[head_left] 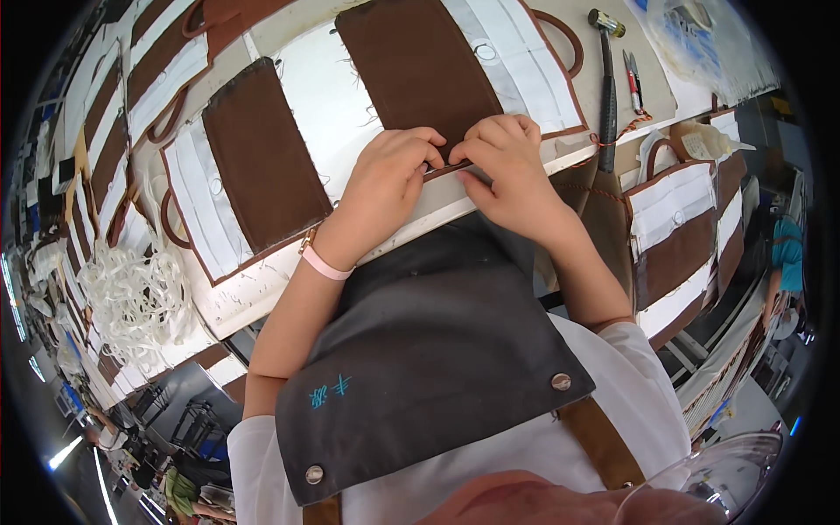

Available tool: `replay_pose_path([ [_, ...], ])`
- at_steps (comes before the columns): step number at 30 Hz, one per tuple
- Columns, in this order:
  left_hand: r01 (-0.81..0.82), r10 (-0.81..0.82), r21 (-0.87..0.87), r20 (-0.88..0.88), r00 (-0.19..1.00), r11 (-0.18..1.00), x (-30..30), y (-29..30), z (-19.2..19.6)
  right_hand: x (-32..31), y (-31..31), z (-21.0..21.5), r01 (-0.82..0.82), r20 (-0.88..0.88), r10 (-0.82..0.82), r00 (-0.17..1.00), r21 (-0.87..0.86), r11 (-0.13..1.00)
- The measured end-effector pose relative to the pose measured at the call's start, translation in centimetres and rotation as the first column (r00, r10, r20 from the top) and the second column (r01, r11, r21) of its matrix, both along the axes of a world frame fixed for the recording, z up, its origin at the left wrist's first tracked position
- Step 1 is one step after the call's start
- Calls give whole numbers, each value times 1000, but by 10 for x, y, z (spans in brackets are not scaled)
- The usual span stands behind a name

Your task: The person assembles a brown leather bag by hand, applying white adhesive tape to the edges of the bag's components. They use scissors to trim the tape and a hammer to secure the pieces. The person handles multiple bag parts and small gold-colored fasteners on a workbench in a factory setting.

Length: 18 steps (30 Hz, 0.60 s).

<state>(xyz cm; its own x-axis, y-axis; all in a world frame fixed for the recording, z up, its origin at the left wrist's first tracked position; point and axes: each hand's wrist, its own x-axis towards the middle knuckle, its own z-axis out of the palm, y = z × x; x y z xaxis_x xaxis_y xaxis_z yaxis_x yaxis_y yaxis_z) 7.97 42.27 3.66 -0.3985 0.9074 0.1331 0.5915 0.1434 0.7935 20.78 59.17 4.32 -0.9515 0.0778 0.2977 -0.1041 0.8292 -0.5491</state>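
A flat unfinished bag body (420,66) of white and dark brown panels lies along the bench, with loose threads at the panel seams and a brown handle (560,42) at its far right. At its near edge, my left hand (394,166) is closed, fingers and thumb pinching the brown edge strip (444,170). Just to the right, my right hand (507,171) has bent fingers gripping the same strip, its thumb low at the bench edge. The fingertips of both hands nearly meet, and they partly hide what lies between them.
On the right lie a hammer (608,87) with a dark handle and red-handled snips (628,74). A clear plastic bag (700,44) is beyond. More bag pieces (674,227) hang at right. Tangled white strips (140,297) heap at left. A person in teal (787,254) stands far right.
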Motion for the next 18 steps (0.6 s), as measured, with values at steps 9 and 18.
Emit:
replay_pose_path([
  [9,-25,26,29,-47,999,999,0,1,-5,-6,-2,-7,-53,43,58,997,-128,990],
  [18,-89,94,55,-110,989,995,4,3,-6,-7,-11,-6,-30,37,37,999,-166,986],
])
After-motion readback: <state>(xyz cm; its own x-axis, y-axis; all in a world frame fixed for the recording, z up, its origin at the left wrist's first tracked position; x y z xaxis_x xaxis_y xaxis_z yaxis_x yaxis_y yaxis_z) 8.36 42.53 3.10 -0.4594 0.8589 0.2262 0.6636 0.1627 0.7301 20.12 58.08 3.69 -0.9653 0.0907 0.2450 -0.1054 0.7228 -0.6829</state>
